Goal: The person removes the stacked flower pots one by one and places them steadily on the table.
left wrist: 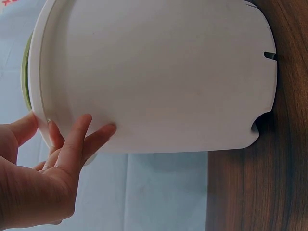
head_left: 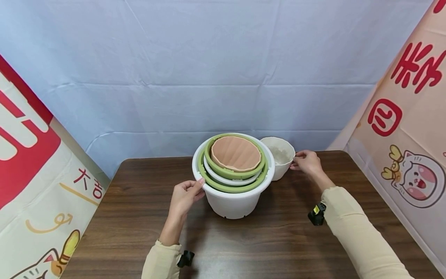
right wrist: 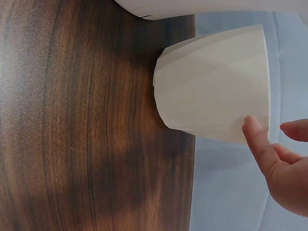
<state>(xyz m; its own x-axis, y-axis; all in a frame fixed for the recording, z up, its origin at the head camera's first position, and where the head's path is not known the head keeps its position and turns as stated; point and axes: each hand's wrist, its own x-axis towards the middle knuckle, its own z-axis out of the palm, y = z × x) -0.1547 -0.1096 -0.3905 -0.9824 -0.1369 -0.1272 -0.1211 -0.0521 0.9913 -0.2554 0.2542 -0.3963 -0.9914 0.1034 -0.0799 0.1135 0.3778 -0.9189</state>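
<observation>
A large white flowerpot (head_left: pixel 232 205) stands upright on the table, with smaller pots nested inside it. My left hand (head_left: pixel 186 195) pinches its rim at the near left, thumb on the rim and fingers below against the outer wall (left wrist: pixel 159 77). Behind it to the right stands a small cream flowerpot (head_left: pixel 281 170) with a faceted wall. Beside that pot's right edge is my right hand (head_left: pixel 308 162). In the right wrist view, one fairly straight finger (right wrist: pixel 257 139) touches the cream pot's outside, while the other visible fingertip stays apart from the rim.
Nested in the white pot are a green pot (head_left: pixel 231 190), a white one (head_left: pixel 230 181), another green one (head_left: pixel 237 173) and a peach fluted pot (head_left: pixel 236 153) innermost. The brown wooden table (head_left: pixel 139 217) ends at a pale blue cloth (head_left: pixel 156 97); printed cloths hang at both sides.
</observation>
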